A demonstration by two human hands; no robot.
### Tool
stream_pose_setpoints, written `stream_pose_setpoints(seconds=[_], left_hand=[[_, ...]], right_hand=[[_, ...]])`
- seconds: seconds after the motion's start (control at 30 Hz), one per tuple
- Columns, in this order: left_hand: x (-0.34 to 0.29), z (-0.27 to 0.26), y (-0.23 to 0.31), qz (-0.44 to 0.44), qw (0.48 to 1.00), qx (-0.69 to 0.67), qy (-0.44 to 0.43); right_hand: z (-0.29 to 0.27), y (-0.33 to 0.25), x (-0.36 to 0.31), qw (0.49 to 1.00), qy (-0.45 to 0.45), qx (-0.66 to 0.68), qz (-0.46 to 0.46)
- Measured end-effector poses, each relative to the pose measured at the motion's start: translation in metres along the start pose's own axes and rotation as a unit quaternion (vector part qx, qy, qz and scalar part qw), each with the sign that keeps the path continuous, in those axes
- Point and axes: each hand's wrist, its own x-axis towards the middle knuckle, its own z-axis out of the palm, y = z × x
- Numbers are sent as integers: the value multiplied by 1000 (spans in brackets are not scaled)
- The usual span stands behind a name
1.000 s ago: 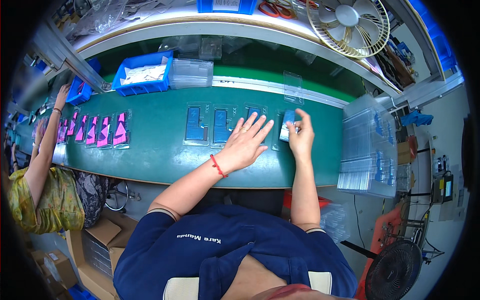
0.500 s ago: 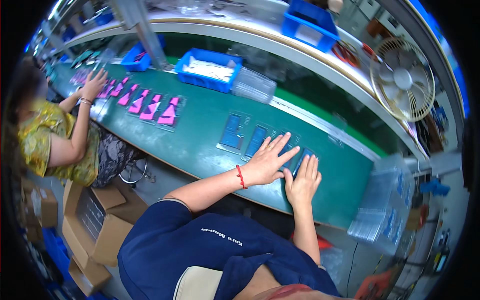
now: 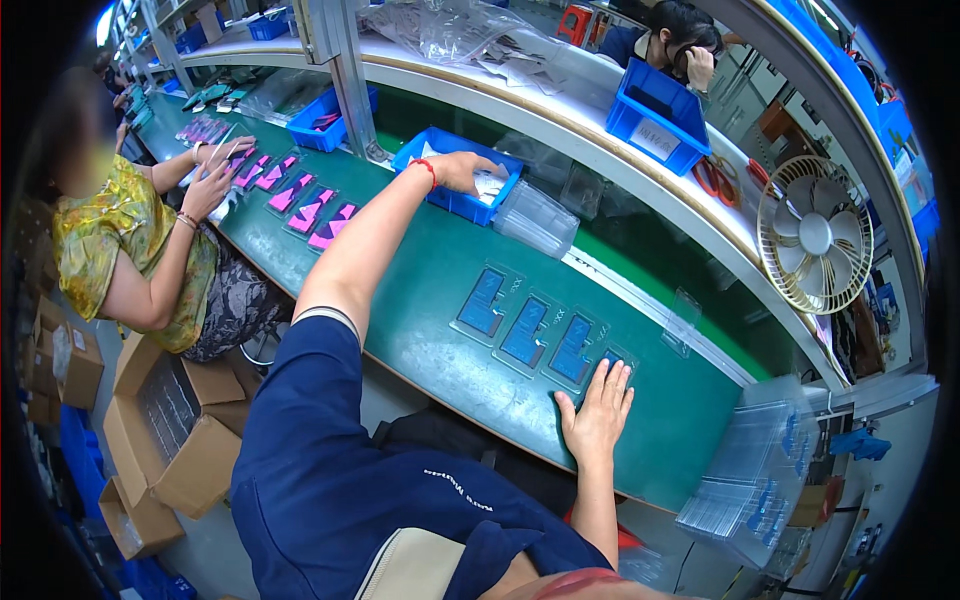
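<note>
My left hand (image 3: pixel 458 172), with a red string bracelet at its wrist, reaches into a blue bin (image 3: pixel 430 193) of white slips (image 3: pixel 488 186). Its fingertips are down among the slips, so whether they grip one is hidden. On the green bench my right hand (image 3: pixel 596 412) lies with fingers stretched out, partly covering a dark blue piece (image 3: pixel 612 357) at the end of a row. Beside it lie more dark blue flat pieces (image 3: pixel 572 346) in clear plastic blister trays, spaced apart.
Clear plastic trays (image 3: pixel 530 218) stand beside the bin, and a tall stack of clear trays (image 3: pixel 745 470) at the bench's right end. A co-worker (image 3: pixel 130 250) at left handles trays with pink pieces (image 3: pixel 313 208). A fan (image 3: pixel 815 234) and another blue bin (image 3: pixel 657 118) are beyond.
My left hand has left the row of blue pieces and moved far left into the bin. My right hand stays at the row's right end. The view has shifted.
</note>
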Motion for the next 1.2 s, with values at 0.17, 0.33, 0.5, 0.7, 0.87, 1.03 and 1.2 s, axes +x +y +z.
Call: stream_pose_setpoints(seconds=[0.17,0.33,0.5,0.7,0.87,1.03,1.2], left_hand=[[19,8,-6,-41,996,-4,-73],[17,12,-21,14,1000,5,15],[14,20,-19,20,984,33,173],[-5,27,-11,-66,884,-377,269],[-75,56,68,-40,828,-535,163],[-110,106,116,-45,803,-587,93],[-139,122,116,-15,900,-349,260]], right_hand=[[-1,0,1,1000,-6,7,-7],[0,1,2,1000,-3,8,-10],[3,5,1,1000,-4,6,-7],[-5,0,2,996,73,49,-15],[-2,-22,44,927,168,335,-17],[15,-69,106,810,66,582,42],[40,-70,109,701,27,709,62]])
